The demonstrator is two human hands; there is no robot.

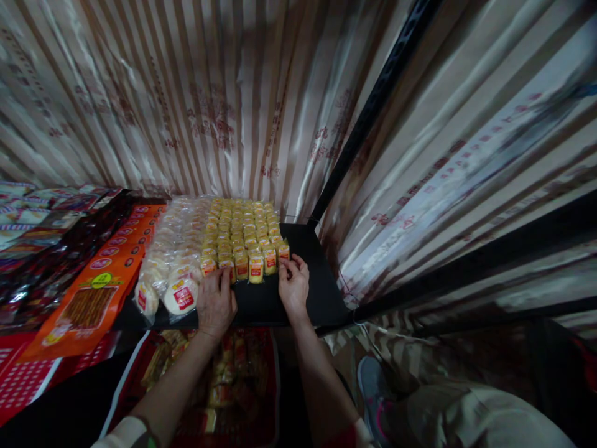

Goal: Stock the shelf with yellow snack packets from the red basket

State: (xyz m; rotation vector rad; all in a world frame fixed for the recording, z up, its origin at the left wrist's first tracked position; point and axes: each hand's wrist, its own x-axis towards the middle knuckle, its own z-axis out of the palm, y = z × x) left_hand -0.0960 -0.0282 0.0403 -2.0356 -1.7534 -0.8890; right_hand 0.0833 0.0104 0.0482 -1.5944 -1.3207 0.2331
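Small yellow wrapped cakes (255, 267) with red-and-white labels stand in tight rows on a black shelf (317, 274). My left hand (216, 303) is at the front row, its bent fingers closed on one wrapped cake (226, 266) and partly covering it. At the right end of that row, my right hand (294, 286) pinches the corner cake (283, 250) between thumb and fingers. Left of the yellow rows lie rows of larger round white pastries (181, 295) in clear wrappers, the nearest close beside my left hand.
Orange snack bags (96, 292) and dark shiny packets (41, 267) fill the left side. Below the shelf edge, a red basket (275, 386) holds more wrapped items. A black metal post (359, 143) rises at the back right corner, before striped sheeting (224, 93). A person's shoe (373, 389) is lower right.
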